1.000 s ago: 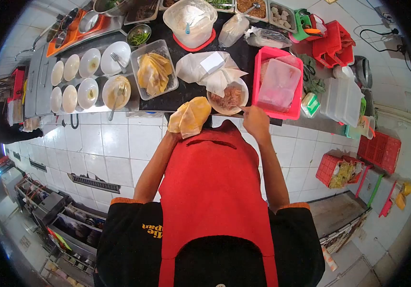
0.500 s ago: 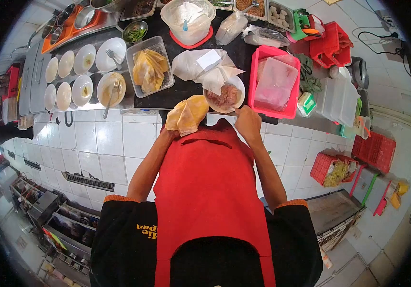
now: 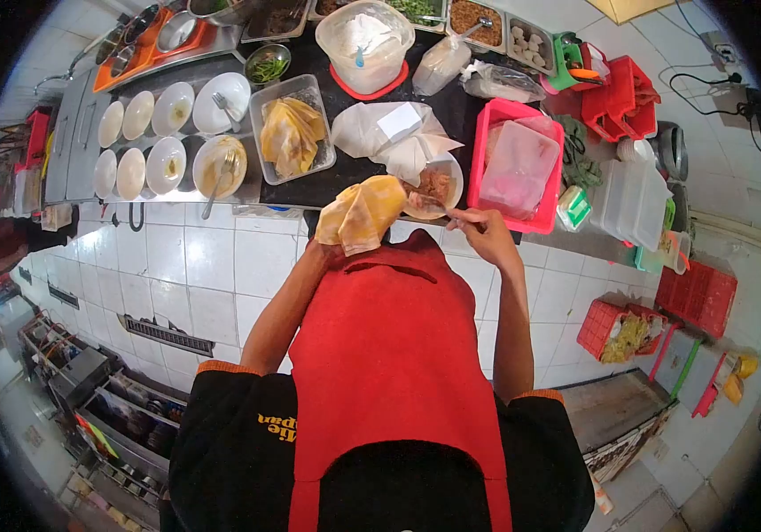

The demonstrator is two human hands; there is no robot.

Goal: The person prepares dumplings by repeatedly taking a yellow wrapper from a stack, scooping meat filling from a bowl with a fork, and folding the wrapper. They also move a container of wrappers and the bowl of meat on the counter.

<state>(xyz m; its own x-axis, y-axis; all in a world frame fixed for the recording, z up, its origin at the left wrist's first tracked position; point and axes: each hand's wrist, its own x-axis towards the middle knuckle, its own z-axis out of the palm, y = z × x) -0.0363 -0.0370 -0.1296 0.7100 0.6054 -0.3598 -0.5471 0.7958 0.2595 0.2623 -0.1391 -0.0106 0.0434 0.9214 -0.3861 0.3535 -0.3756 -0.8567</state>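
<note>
A floppy stack of yellow dough wrappers [image 3: 362,211] rests on my left hand [image 3: 331,254], whose fingers are mostly hidden beneath it. My right hand [image 3: 485,236] pinches the handle of a thin utensil [image 3: 456,214]; its head is too small to make out clearly. The utensil's far end lies between the wrappers and a white bowl [image 3: 456,180] of pinkish minced meat [image 3: 434,183]. White paper [image 3: 380,129] partly covers the bowl's far side. More yellow wrappers [image 3: 290,133] lie in a clear plastic tray [image 3: 267,167] to the left.
Several white bowls [image 3: 167,166], some with forks, stand at left. A white tub [image 3: 364,53] of white powder is behind the paper. The pink basket [image 3: 542,222] with a clear lidded container [image 3: 515,164] sits right of the meat. Food trays [image 3: 478,27] line the back.
My right hand has moved slightly right and down, drawing the utensil out of the meat toward the wrappers. My left hand and the wrappers have shifted a little to the right.
</note>
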